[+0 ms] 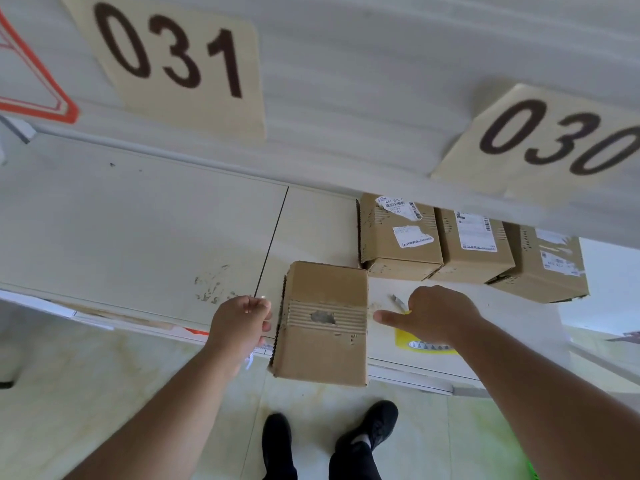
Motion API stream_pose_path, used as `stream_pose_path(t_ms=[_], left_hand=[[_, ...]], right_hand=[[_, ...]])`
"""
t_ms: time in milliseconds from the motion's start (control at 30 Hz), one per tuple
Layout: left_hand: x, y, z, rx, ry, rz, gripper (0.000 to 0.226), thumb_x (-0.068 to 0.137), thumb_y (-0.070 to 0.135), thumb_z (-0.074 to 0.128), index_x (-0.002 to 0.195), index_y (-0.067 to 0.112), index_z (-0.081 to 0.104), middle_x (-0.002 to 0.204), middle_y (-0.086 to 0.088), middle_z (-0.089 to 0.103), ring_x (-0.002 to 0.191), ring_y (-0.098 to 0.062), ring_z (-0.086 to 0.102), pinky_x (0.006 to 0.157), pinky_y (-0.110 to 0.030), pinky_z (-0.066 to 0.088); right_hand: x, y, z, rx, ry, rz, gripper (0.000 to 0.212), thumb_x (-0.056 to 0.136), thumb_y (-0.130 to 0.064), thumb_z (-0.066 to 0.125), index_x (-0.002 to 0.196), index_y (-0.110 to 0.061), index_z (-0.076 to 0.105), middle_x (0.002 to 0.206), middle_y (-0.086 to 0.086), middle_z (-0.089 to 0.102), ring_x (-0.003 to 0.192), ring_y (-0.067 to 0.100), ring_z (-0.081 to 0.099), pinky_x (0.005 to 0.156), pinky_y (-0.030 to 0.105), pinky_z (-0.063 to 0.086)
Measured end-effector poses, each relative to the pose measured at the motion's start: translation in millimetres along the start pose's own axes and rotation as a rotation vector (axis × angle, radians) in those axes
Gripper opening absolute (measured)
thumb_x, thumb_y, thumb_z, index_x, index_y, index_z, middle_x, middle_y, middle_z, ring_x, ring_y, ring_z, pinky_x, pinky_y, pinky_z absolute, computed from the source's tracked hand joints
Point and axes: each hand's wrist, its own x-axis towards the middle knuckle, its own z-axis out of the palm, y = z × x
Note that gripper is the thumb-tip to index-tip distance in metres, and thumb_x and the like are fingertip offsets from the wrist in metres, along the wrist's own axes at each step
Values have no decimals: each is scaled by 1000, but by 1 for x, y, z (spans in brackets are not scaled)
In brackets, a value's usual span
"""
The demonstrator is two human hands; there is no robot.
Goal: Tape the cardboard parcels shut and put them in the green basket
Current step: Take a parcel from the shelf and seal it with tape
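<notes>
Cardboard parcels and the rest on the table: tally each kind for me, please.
Cardboard parcels: 4, one at the near edge, three in a back row
Yellow tape roll: 1
Number signs: 2, 031, 030
Total: 7

"031" on left wall card (176, 60), "030" on right wall card (550, 140)

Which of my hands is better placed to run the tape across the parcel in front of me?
Probably the right hand: it holds the yellow tape roll just right of the near parcel. The left hand sits at the parcel's left edge, seemingly pinching something small and clear, perhaps the tape's end.
</notes>
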Motion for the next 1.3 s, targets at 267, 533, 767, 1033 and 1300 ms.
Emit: stream_pose_path(t_ms=[267,533,767,1033,1300], left_hand=[[10,-5,15,32,5,-93,20,101,21,60,89,8,70,89,-10,76,71,-20,70,59,-30,56],[17,-9,38,170,-33,-118,16,102,26,58,101,18,72,96,-6,75,90,-29,72,80,-42,63],[6,-9,40,236,106,34,30,96,26,69,116,23,48,94,-2,66,78,-16,65,61,-29,50],[-28,-29,52,397,18,333,42,102,40,52,63,30,40,65,9,45,58,-9,44,53,-28,32],[-30,-29,52,167,-65,164,16,104,37,54,103,25,65,91,3,72,75,-19,65,65,-30,49]], right_hand=[[8,-7,14,-6,-69,54,84,69,-105,33,80,-23,48,81,-9,57,87,17,62,79,36,51],[12,-14,19,54,-96,101,105,69,-104,37,132,-23,60,87,-13,55,96,16,62,83,36,52],[12,-15,18,67,-119,102,101,73,-101,39,134,-23,60,80,-15,52,96,16,63,86,36,54],[14,-11,22,76,-135,124,102,70,-103,38,127,-21,62,81,-13,56,91,14,62,81,35,52],[6,-8,31,187,-178,104,85,75,-101,29,64,-20,52,63,-6,58,68,13,63,68,32,48]])
